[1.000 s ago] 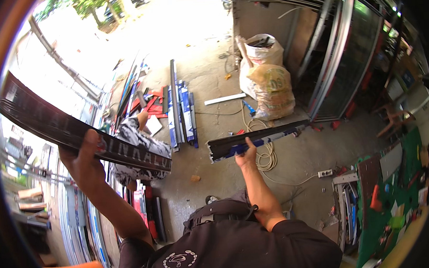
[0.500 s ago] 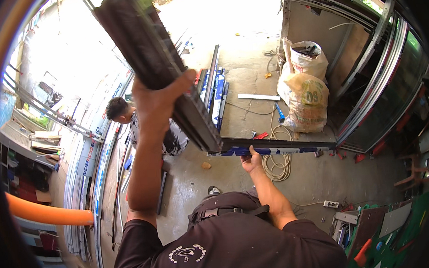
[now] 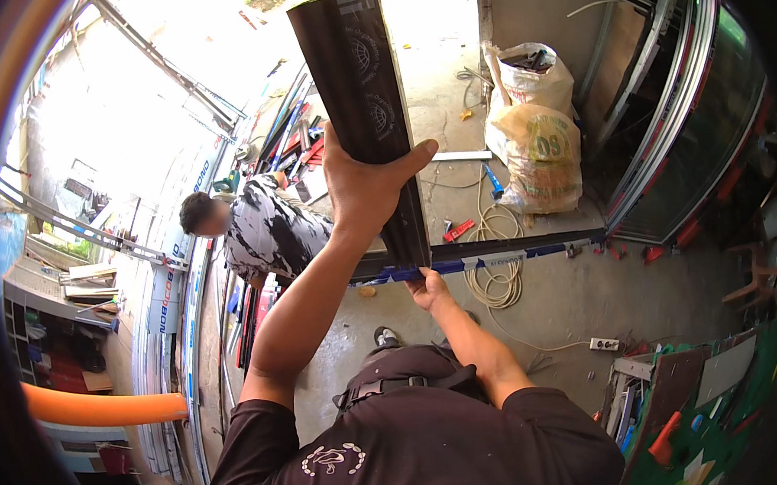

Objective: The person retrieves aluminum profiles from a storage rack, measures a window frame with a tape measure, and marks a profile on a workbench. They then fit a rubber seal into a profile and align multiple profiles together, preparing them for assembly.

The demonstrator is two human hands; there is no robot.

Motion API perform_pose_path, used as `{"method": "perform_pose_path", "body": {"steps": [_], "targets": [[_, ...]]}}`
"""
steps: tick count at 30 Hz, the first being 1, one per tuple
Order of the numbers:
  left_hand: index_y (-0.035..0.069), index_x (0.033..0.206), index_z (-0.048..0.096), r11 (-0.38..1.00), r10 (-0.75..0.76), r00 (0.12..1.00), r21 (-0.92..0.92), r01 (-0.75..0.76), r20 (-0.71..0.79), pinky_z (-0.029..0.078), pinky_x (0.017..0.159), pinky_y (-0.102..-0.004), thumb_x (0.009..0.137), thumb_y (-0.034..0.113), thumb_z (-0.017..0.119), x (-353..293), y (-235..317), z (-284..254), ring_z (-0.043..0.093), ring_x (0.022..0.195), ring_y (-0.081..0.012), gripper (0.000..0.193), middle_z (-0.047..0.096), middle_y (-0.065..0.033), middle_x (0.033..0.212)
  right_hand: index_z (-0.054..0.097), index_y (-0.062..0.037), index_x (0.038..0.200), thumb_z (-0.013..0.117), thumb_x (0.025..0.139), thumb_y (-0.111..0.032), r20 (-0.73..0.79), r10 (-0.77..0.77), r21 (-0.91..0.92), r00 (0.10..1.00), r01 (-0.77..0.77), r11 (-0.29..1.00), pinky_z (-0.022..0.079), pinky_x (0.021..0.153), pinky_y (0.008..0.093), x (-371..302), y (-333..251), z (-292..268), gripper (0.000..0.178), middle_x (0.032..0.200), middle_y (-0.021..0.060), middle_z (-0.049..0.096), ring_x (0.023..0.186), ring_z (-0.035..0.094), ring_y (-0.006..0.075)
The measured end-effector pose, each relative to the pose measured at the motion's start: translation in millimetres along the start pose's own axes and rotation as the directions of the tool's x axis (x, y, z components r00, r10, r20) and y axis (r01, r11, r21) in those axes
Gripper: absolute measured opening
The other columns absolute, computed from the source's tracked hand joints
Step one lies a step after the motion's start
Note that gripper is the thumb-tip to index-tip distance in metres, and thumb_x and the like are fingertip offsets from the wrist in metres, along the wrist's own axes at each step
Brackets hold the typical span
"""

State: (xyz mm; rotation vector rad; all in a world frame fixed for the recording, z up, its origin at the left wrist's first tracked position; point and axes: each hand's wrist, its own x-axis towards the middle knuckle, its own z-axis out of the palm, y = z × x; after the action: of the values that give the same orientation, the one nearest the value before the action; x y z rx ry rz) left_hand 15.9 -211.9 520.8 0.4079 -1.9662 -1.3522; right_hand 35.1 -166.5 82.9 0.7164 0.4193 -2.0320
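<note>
My left hand (image 3: 360, 179) is closed round a wide, dark metal profile (image 3: 360, 88) that rises toward the top of the view, its thumb across the right side. Below it, a long dark bar with blue film (image 3: 527, 248) runs left to right. My right hand (image 3: 427, 290) grips this bar from beneath, close to the profile's lower end; its fingertips are partly hidden. The profile meets the bar there, but I cannot tell whether the two are fastened. Toward its left end, the bar passes behind my left forearm.
To the left, a person in a black-and-white shirt (image 3: 275, 226) bends over. Two full sacks (image 3: 541, 158) stand ahead on the right, near a coiled cable (image 3: 494, 281) and a red tool (image 3: 459, 231). Glazed frames (image 3: 704, 133) lean at right; wrapped profiles (image 3: 163, 339) lie along the left.
The wide profile has swung from leaning left to nearly upright, and my left hand has moved right with it. My right hand has shifted slightly left. More of the bent person shows.
</note>
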Motion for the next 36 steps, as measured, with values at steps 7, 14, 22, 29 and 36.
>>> {"method": "perform_pose_path", "body": {"steps": [7,14,22,29,36], "targets": [[-0.004,0.122,0.052,0.995,0.027,1.000,0.091,-0.027,0.004,0.060,0.080,-0.0318,0.066,0.024,0.100,-1,1,15,0.070,0.088,-0.0175,0.078,0.071,-0.0122,0.102,0.066,-0.0052,0.118,0.054,0.107,-0.018,-0.027,-0.005,-0.011,1.000,0.005,1.000,0.061,0.089,0.0440,-9,-1,10,0.021,0.109,0.0110,0.074,0.100,0.072,0.0266],[-0.004,0.116,0.058,0.998,-0.011,0.990,-0.058,0.019,0.140,0.060,0.077,-0.0305,0.066,0.019,0.099,7,-3,14,0.070,0.083,-0.0146,0.068,0.073,-0.0092,0.097,0.067,-0.0072,0.118,0.056,0.107,-0.018,-0.033,0.015,-0.012,0.999,-0.015,1.000,0.061,0.088,0.0438,-3,-2,11,0.019,0.109,0.0093,0.074,0.099,0.072,0.0262],[-0.001,0.104,0.066,0.965,0.247,0.839,-0.207,-0.164,0.485,0.056,0.075,-0.0262,0.061,0.006,0.094,23,2,-2,0.067,0.078,-0.0094,0.051,0.073,-0.0036,0.091,0.068,-0.0112,0.115,0.063,0.105,-0.026,0.000,0.005,-0.053,1.000,-0.005,0.999,0.060,0.090,0.0427,-7,-4,15,0.019,0.107,0.0061,0.075,0.098,0.072,0.0237],[-0.002,0.114,0.067,0.978,0.191,0.790,-0.184,-0.101,0.583,0.056,0.079,-0.0277,0.060,0.002,0.095,30,-10,0,0.066,0.086,-0.0106,0.060,0.072,-0.0031,0.098,0.067,-0.0123,0.113,0.066,0.104,-0.028,-0.021,0.014,-0.028,1.000,-0.015,1.000,0.062,0.081,0.0400,7,2,5,0.019,0.100,0.0042,0.072,0.095,0.071,0.0217],[-0.001,0.101,0.069,0.928,0.312,0.775,-0.351,-0.125,0.549,0.054,0.070,-0.0263,0.058,0.016,0.094,33,-16,23,0.067,0.074,-0.0123,0.053,0.072,-0.0035,0.085,0.066,-0.0110,0.116,0.064,0.103,-0.019,-0.009,-0.019,0.017,1.000,0.019,1.000,0.063,0.079,0.0420,7,6,5,0.016,0.103,0.0060,0.073,0.092,0.072,0.0228]]}}
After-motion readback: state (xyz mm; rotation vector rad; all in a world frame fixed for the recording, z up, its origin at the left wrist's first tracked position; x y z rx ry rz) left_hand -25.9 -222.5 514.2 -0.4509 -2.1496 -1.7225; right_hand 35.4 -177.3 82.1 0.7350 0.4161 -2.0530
